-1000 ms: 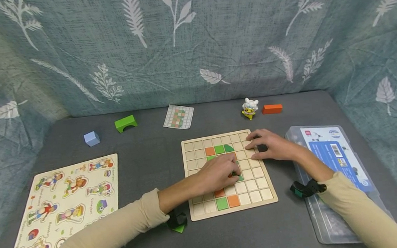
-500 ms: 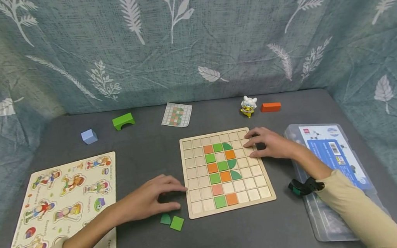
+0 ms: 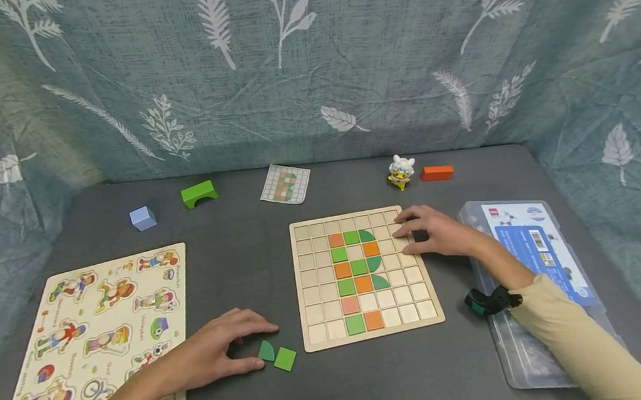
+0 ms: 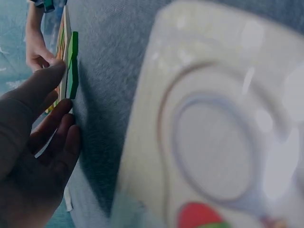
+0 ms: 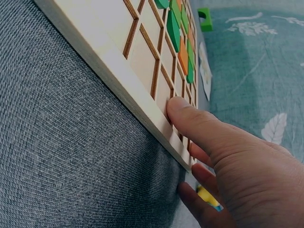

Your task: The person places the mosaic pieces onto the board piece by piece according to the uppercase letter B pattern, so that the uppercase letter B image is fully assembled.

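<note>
A square wooden grid board [image 3: 366,277] is laid flat on the counter [image 3: 234,257], which is covered in grey, finely woven felt-like fabric; its shallow square cells are cut into pale, smooth wood, and flat orange and green tiles, some square and some quarter-round, are seated in a column-like pattern near its middle. Its edges run roughly parallel to the counter's front, with a slight clockwise turn. The right hand [image 3: 438,231] is rested on the board's far right corner, fingers straight and spread, the thumb pressed on the rim as seen from the right wrist. The left hand [image 3: 214,353] is laid on the counter just left of the board's near corner, fingers loosely extended, nothing gripped, its fingertips touching or nearly touching a dark green quarter-round tile [image 3: 266,350]. A light green square tile [image 3: 285,359] lies just beside it, 1 corner pointing toward the board. A glossy cartoon puzzle board [image 3: 93,331] lies to the left, a clear plastic box [image 3: 537,296] to the right.
</note>
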`<state>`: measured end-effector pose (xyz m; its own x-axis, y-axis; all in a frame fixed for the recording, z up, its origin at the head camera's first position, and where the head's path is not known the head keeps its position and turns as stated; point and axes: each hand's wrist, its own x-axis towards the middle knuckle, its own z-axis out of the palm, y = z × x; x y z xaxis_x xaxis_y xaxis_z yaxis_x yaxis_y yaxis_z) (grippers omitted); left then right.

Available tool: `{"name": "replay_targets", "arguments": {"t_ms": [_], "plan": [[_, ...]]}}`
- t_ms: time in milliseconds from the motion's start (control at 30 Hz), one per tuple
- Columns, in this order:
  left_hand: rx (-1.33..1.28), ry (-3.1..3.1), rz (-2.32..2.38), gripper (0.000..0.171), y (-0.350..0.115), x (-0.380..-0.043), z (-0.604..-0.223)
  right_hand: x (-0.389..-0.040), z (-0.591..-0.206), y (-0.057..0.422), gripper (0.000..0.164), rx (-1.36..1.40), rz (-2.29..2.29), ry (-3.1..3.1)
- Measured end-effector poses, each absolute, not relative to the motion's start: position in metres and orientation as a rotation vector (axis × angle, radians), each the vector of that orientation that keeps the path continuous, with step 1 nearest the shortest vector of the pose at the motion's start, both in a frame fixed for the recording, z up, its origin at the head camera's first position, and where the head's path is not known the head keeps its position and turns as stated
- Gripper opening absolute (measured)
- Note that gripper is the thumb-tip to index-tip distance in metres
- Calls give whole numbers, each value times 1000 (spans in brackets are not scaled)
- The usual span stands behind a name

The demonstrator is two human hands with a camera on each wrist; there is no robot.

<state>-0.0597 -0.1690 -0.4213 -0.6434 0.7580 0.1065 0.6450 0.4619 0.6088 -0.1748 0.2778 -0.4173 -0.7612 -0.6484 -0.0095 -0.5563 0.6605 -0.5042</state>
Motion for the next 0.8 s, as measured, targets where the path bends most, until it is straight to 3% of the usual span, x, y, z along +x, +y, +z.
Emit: {"name": "replay_targets", "arguments": {"t_ms": [367, 567, 800], "plan": [[1325, 2517, 876, 36, -164, -64, -418, -175, -420, 278, 37, -991, -716, 2692], [1258, 2497, 1010, 32, -137, -98, -414, -175, -421, 278, 37, -1009, -720, 2701], [1355, 2443, 948, 31, -69, -140, -407, -175, -421, 278, 36, -995, -731, 2695]]}}
